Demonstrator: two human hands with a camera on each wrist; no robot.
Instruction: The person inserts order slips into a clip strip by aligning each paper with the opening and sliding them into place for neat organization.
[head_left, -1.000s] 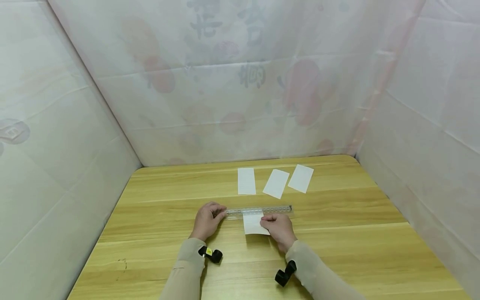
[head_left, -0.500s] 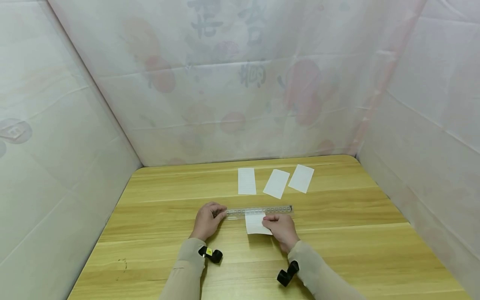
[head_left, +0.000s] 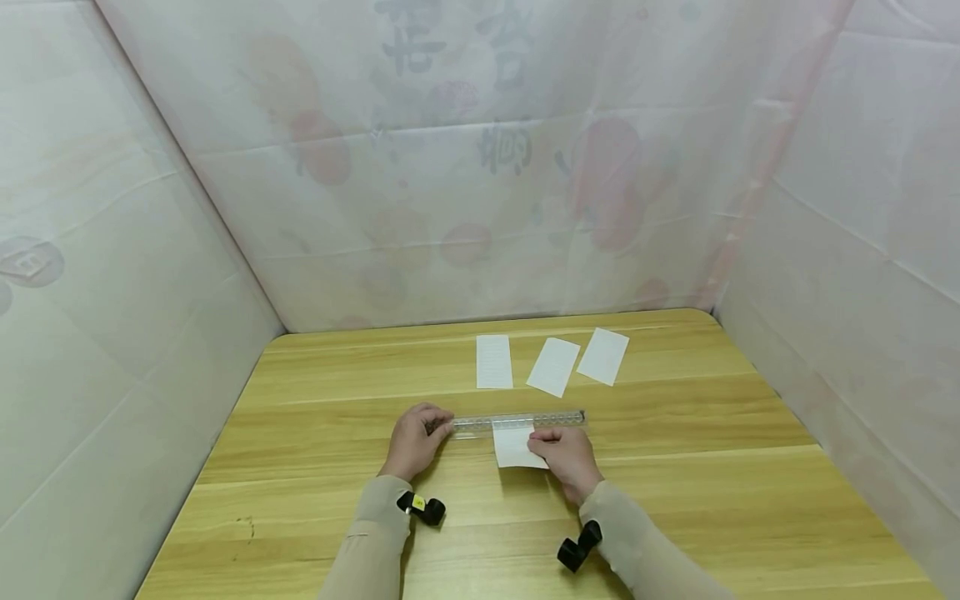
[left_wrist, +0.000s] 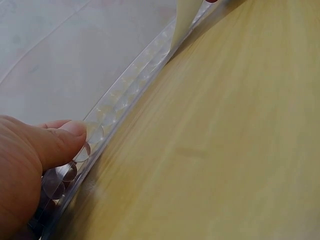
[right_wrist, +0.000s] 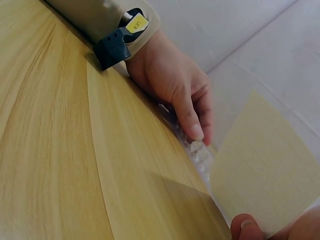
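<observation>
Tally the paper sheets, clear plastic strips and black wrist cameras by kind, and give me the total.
White paper sheets: 4 (3 lying loose, 1 held sheet in the right hand)
Clear plastic strip: 1
Black wrist cameras: 2
Total: 7

Before you is a surface (head_left: 690, 467) of yellowish wood grain, its streaks running mostly from side to side, with the two far corners rounded. Toward its far edge you have three white slips lying flat: the left slip (head_left: 494, 362) sits almost square to you and shows faint lines, while the middle slip (head_left: 553, 367) and the right slip (head_left: 603, 357) are both turned at an angle, just beside each other. Nearer you, a clear strip (head_left: 555, 420) with a row of round shapes rests lengthwise from left to right. Toward your near left, small dark marks (head_left: 247, 527) spot the wood.
</observation>
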